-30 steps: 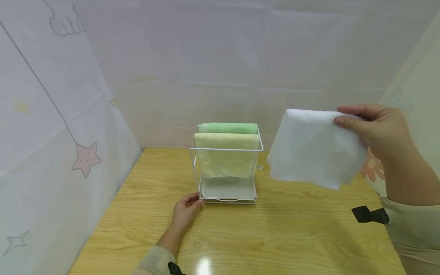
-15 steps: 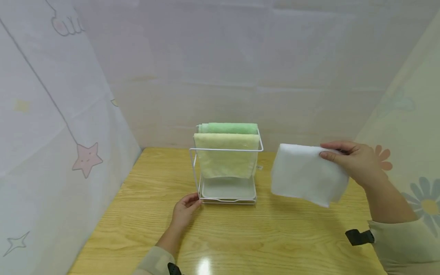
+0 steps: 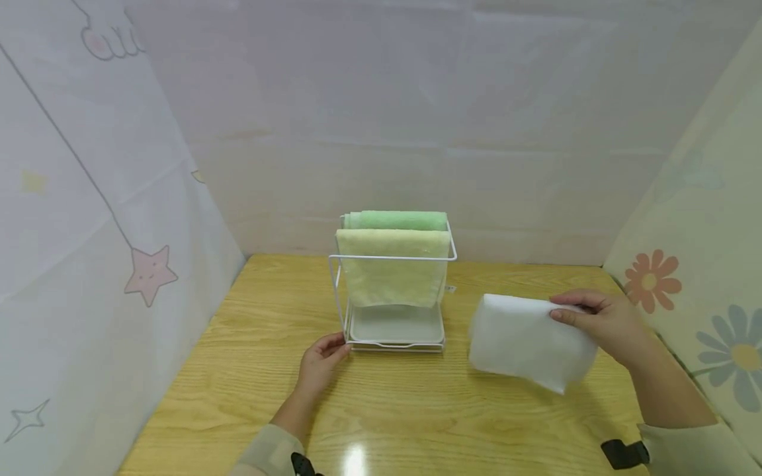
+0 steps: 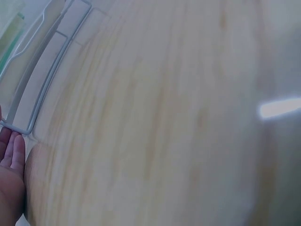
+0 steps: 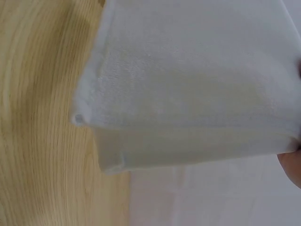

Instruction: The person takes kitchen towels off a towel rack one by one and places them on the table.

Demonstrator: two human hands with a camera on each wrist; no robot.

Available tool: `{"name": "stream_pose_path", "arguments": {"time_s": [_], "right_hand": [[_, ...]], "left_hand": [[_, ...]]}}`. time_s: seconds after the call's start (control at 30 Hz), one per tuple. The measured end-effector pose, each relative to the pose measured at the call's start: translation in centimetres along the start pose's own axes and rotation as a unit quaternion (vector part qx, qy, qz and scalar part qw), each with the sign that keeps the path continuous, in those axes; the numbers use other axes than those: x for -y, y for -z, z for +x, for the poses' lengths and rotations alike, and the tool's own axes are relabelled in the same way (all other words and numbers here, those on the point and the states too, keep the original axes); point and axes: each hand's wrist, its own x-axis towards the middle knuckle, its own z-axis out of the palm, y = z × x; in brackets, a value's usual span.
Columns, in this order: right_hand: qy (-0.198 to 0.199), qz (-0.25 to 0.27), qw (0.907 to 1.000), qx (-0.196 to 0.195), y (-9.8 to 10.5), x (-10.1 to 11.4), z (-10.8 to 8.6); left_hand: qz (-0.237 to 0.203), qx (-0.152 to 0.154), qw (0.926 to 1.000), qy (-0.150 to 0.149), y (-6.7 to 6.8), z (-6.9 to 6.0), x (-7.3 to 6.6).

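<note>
A white wire rack (image 3: 393,257) stands on the table, with a pale yellow towel (image 3: 393,277) draped over its front bar and a green towel (image 3: 403,220) behind. My left hand (image 3: 318,365) grips the rack's lower front left corner, thumb in front and fingers at the side; the left wrist view shows fingertips (image 4: 18,153) by that corner. To the right of the rack, my right hand (image 3: 613,327) pinches the top right end of a folded white towel (image 3: 530,337). The towel hangs over the table, its layers apart at the lower edge in the right wrist view.
A pale tray (image 3: 395,324) lies in the base of the rack. More cloth edges show left of the green towel, partly hidden. Printed fabric walls (image 3: 417,119) close off the back and sides of the wooden table (image 3: 250,370).
My right hand has brought the white towel down and slightly left, closer to the table. The left hand has stayed at the rack's corner, and the rack has not moved.
</note>
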Motion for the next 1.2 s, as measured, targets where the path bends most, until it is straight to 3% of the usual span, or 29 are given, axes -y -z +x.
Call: {"name": "stream_pose_path", "arguments": {"time_s": [0.53, 0.73, 0.9, 1.2], "right_hand": [[0.08, -0.002, 0.9946, 0.066, -1.0, -1.7, -4.6], [0.034, -0.008, 0.9939, 0.105, -1.9, -2.9, -3.8], [-0.014, -0.035, 0.9933, 0.109, -2.5, -3.4, -2.3], [-0.02, -0.067, 0.9922, 0.104, -3.5, -4.4, 0.9]], "left_hand": [[0.012, -0.006, 0.9999, 0.003, 0.0, -0.1, -0.3], [0.008, -0.003, 1.0, -0.001, -0.1, -0.2, -0.2], [0.005, 0.002, 1.0, 0.001, -0.1, -0.1, -0.2], [0.003, 0.005, 1.0, 0.001, 0.0, -0.1, -0.2]]}}
